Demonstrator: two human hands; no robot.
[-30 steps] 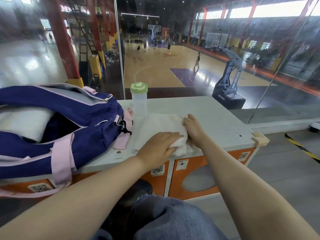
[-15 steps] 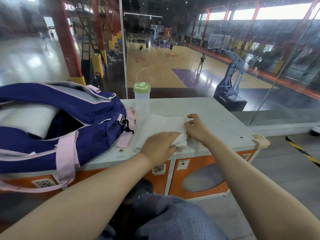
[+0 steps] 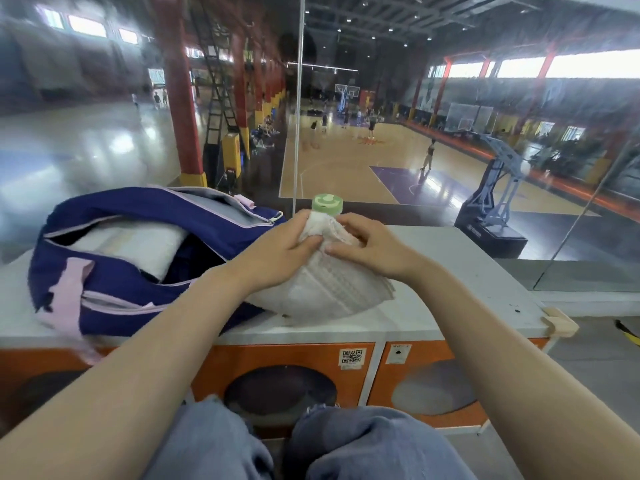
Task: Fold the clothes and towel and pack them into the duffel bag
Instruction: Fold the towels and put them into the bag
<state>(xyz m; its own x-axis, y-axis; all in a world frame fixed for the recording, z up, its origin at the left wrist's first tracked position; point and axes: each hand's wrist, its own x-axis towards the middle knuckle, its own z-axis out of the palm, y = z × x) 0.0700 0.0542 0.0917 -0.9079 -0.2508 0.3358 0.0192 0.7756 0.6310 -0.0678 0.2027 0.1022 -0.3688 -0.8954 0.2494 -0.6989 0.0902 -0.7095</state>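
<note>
A white towel (image 3: pixel 332 285) hangs lifted off the white counter top (image 3: pixel 478 292), bunched at its upper end. My left hand (image 3: pixel 277 254) and my right hand (image 3: pixel 374 247) both pinch that bunched upper end, fingers curled into the cloth. To the left lies the navy duffel bag (image 3: pixel 138 271) with pink straps, unzipped, a white folded cloth (image 3: pixel 138 244) showing inside. The towel's lower edge trails on the counter beside the bag.
A clear bottle with a green lid (image 3: pixel 327 203) stands behind the towel, mostly hidden. A glass wall runs along the counter's far edge. Orange locker fronts (image 3: pixel 304 362) sit below the counter, and my knees are in front of them.
The towel lay flat on the counter under both hands; now both hands have gathered it and raised it toward the bottle. The camera has tilted up and shifted.
</note>
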